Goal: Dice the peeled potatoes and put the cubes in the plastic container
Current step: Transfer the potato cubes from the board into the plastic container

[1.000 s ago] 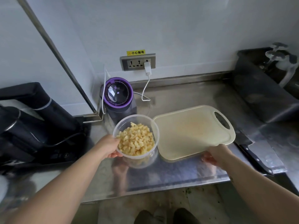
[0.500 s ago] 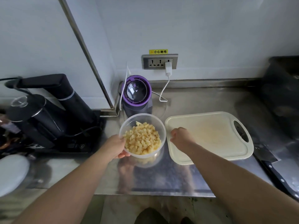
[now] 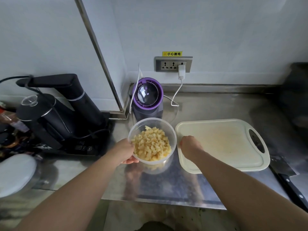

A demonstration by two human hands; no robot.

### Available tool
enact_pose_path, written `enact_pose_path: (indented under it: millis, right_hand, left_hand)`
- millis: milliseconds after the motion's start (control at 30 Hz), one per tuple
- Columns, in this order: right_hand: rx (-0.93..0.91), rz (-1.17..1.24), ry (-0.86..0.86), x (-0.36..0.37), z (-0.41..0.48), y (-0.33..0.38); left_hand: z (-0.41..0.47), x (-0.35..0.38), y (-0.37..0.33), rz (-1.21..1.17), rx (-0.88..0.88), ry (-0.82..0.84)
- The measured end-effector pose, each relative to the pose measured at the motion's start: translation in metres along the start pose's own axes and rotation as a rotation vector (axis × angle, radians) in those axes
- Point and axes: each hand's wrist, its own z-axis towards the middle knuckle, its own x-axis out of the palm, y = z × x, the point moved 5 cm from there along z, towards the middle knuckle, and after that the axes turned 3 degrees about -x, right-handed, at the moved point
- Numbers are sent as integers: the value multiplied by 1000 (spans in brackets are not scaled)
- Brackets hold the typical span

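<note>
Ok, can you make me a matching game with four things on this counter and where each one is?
Things:
1 clear round plastic container
2 cream plastic cutting board
3 purple-lidded blender
4 black-handled knife

Places:
A in the back corner
B right of the board
C in the left hand
D under the right hand

Pairs: 1-C, 2-D, 3-A, 4-B.

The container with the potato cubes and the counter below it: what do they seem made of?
Container: clear plastic, it seems; the potato cubes show through its wall. Counter: probably stainless steel, dull-polished; grey, with blurred reflections.
</note>
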Motion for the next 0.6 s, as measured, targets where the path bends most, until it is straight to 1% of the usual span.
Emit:
enact_pose_path:
  millis: [167, 267, 367, 467, 600]
  right_hand:
    - [-48, 68, -51, -13, 1, -16]
    - [-96, 42, -6, -16, -1, -18]
    - [-155, 24, 16, -10, 0, -14]
    - [-133, 41, 10, -9, 1, -12]
    - [-140, 9, 2, -10, 3, -10]
  left_hand:
    - [-5, 0, -3, 25, 9, 4]
    - [-9, -2, -6, 75, 24, -23]
    - [-8, -8, -9, 201, 92, -104]
    - [-12, -12, -16, 365, 167, -201]
    - [-25, -13, -23, 508, 226, -303]
